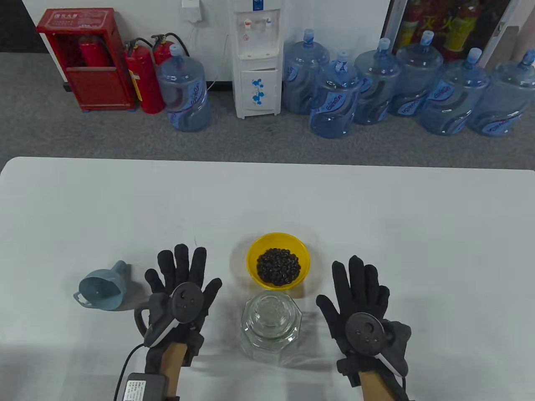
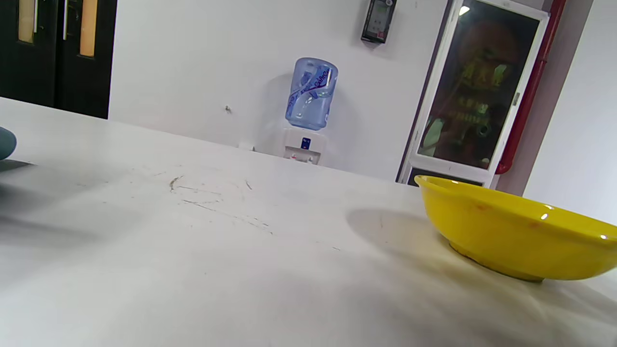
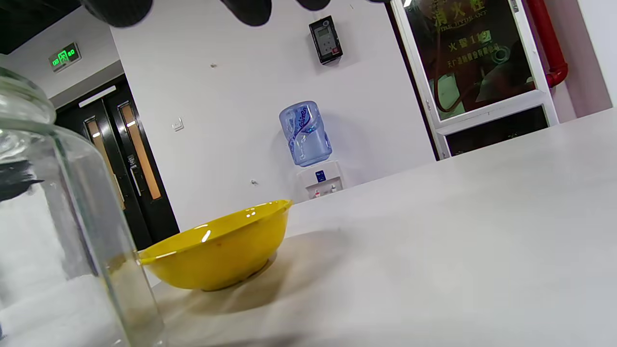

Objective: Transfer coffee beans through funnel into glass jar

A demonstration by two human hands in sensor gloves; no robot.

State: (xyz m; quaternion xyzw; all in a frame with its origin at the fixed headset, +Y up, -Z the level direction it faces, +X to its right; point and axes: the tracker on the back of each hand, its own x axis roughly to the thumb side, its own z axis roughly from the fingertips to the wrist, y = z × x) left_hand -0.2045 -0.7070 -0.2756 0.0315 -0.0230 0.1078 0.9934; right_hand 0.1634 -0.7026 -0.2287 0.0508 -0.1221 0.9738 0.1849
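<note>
While nothing is yet held, the layout already points to the funnel (image 1: 102, 286) as the piece the coming move most likely turns on. It lies on its side on the counter (image 1: 376, 200), just beyond the little-finger edge of the left hand (image 1: 179, 288), apart from it and not touching. Its long axis runs slantwise: the wide mouth and small tab handle face the person and outward, the narrow spout points away and inward, toward the left hand's fingertips. That hand rests flat, palm down, fingers spread, gripping nothing; the left wrist view shows only a sliver of blue at its edge, so the funnel sits to the side of that camera's sight. To the thumb side of the left hand stands the glass jar (image 1: 271, 328), upright, mouth open, with nothing visible inside it, between the two hands. Straight past the jar, beyond both sets of fingertips, sits the yellow bowl (image 1: 254, 255) holding the coffee beans (image 1: 278, 266), close behind the jar. The right hand (image 1: 361, 305) lies flat on the jar's other side, fingers splayed, holding nothing, and well apart from the funnel. By my reading the left hand is the nearer one by far, and a sideways reach outward, then righting the spout downward over the jar, is what the step calls for.
</note>
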